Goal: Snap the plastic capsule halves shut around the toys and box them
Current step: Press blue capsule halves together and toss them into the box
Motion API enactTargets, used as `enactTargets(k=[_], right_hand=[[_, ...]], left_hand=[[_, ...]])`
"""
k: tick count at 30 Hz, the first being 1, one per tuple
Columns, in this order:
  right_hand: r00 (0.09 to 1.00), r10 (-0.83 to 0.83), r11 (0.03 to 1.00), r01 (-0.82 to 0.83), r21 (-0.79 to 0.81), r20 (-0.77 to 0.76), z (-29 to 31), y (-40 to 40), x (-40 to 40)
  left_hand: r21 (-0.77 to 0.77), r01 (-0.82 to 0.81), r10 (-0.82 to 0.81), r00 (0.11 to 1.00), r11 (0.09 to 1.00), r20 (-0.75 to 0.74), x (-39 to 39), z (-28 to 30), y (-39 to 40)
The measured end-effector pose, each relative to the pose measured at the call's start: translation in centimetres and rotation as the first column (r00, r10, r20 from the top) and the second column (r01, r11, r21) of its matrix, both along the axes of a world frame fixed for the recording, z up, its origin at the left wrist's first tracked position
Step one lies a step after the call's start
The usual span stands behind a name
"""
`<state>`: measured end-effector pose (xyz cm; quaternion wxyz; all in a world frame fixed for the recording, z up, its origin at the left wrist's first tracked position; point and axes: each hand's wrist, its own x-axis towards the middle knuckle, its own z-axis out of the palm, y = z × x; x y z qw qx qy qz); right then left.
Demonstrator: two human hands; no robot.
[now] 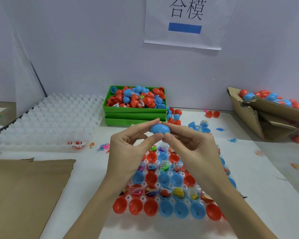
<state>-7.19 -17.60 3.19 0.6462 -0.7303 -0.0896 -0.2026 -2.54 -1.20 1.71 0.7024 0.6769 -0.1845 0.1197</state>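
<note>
A blue egg-shaped capsule hangs in the air above the table, its two halves joined. My left hand pinches its left end with thumb and fingertips; my right hand pinches its right end. Below my hands lies a white moulded tray with rows of red and blue capsule halves, some holding small packed toys, some bare. A cardboard box at the right holds several closed red and blue capsules.
Stacked green bins behind my hands hold loose capsule halves. A stack of white moulded trays stands at the left. Brown cardboard lies at the front left. Loose halves and small toys are scattered over the white table.
</note>
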Motion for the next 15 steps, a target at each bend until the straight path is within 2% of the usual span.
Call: enactTargets(k=[6, 12, 15], right_hand=[[1.000, 0.002, 0.999, -0.001, 0.046, -0.010, 0.04, 0.18, -0.18], [0.987, 0.105, 0.969, -0.073, 0.236, -0.126, 0.29, -0.20, -0.01], [0.966, 0.192, 0.948, -0.137, 0.289, -0.173, 0.07, 0.11, -0.03]], left_hand=[[-0.002, 0.078, -0.077, 0.995, 0.997, 0.069, -0.27, 0.09, -0.40], [0.278, 0.057, -0.127, 0.962, 0.959, 0.241, -0.39, 0.11, -0.25], [0.293, -0.060, -0.039, 0.946, 0.954, 0.321, -0.50, 0.09, -0.40]])
